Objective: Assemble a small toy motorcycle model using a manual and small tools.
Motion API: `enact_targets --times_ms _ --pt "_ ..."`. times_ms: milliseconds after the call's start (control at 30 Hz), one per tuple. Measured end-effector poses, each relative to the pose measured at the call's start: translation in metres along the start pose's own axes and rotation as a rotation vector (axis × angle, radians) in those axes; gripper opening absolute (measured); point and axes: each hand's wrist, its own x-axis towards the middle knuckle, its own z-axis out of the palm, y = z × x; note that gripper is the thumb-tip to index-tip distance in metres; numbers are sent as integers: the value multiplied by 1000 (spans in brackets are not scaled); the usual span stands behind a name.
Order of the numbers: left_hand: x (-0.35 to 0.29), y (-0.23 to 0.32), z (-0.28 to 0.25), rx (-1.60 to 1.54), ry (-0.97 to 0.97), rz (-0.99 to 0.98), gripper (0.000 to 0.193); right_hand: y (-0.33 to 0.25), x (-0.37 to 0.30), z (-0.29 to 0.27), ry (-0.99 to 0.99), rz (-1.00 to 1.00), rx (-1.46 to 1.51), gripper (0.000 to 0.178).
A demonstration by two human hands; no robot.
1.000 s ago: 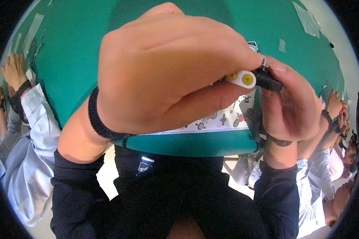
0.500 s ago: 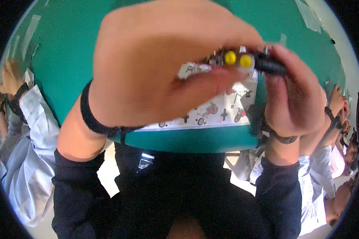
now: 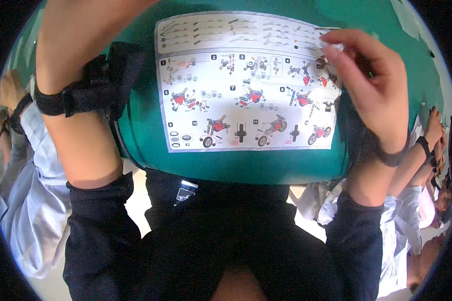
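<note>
A person's two bare hands stand apart above a green tabletop (image 3: 246, 168), either side of a white paper sheet (image 3: 248, 83) printed with rows of small motorcycle-assembly drawings, which lies flat at 12 o'clock. At 2 o'clock, the right hand (image 3: 369, 85) reaches over the sheet's edge, its thumb and forefinger tips close together about a small whitish piece (image 3: 338, 47); blur hides whether they clamp it. Just beyond those fingertips, near the sheet's 1 o'clock corner, lies a thin bent metal wire (image 3: 329, 28). At 10 o'clock, the left hand (image 3: 88, 30) runs off the upper edge, so its fingers' state and anything in them cannot be told; a wide black fabric strap (image 3: 68, 103) circles the wrist. A narrower black band (image 3: 391, 158) rings the right wrist. Toward 8 o'clock sits a neighbor in a pale blue sleeve (image 3: 27, 220); at 3 o'clock, another person's hand (image 3: 433, 123) rests by the table's side.
</note>
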Motion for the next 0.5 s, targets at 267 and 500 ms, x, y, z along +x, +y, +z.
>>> enact_targets --times_ms 267,500 --pt "3 2 4 119 -51 -109 20 -10 10 40 -122 -408 3 23" --pt "1 17 2 137 -35 -24 21 -20 30 55 -125 -502 -87 20"
